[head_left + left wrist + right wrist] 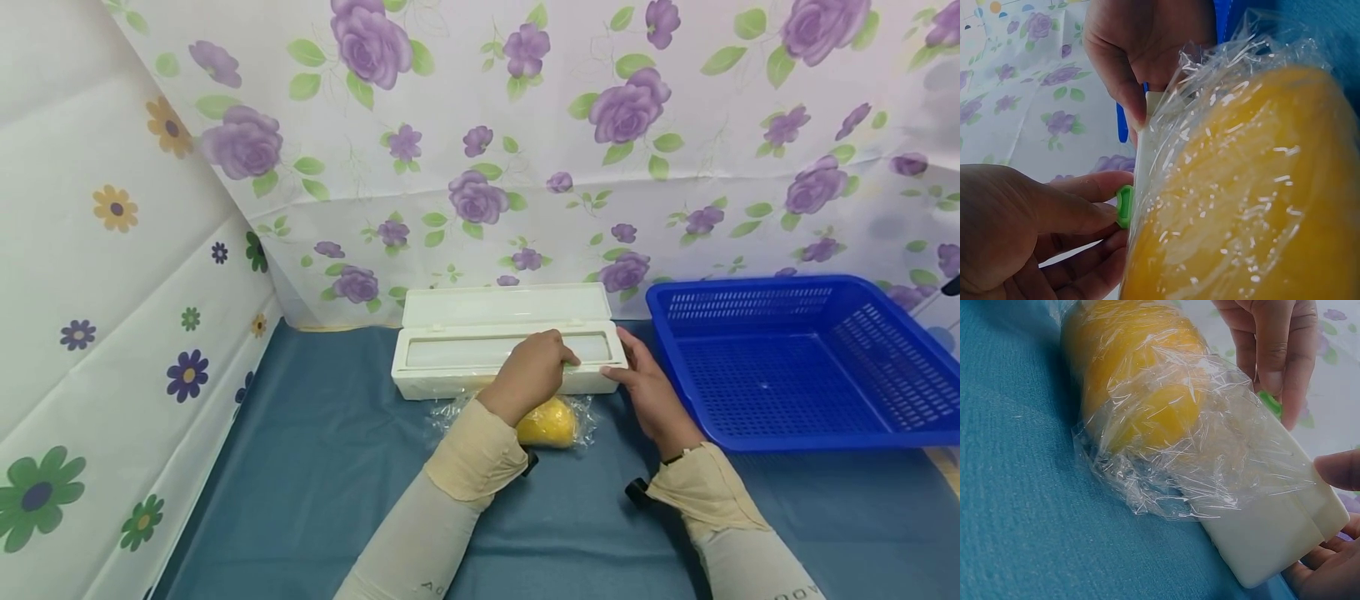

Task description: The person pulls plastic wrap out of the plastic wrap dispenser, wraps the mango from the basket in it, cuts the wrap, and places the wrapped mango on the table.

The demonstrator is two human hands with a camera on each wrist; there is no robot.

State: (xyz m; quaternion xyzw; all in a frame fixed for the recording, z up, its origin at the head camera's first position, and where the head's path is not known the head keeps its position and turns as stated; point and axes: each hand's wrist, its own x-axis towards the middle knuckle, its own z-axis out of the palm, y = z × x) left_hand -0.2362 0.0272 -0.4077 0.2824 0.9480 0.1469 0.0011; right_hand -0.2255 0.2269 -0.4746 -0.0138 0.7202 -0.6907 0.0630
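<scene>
A white cling film dispenser (450,383) stands on the table with its lid (510,306) raised behind it. My left hand (534,371) is over its front edge. Between thumb and fingers that hand pinches a small green slide cutter (1124,207), seen in the left wrist view. My right hand (654,398) holds the dispenser's right end, thumb on top. Against the dispenser's front lies a smooth yellow rounded thing (1154,419), its exact kind unclear. Crinkled clear cling film (1141,481) wraps it and runs up to the dispenser's edge. In the head view my left forearm partly hides it.
To the right stands a blue perforated plastic basket (750,442), close beside my right hand. A blue-green cloth (300,483) covers the table. Flowered sheeting (480,125) hangs behind, and more covers the left side.
</scene>
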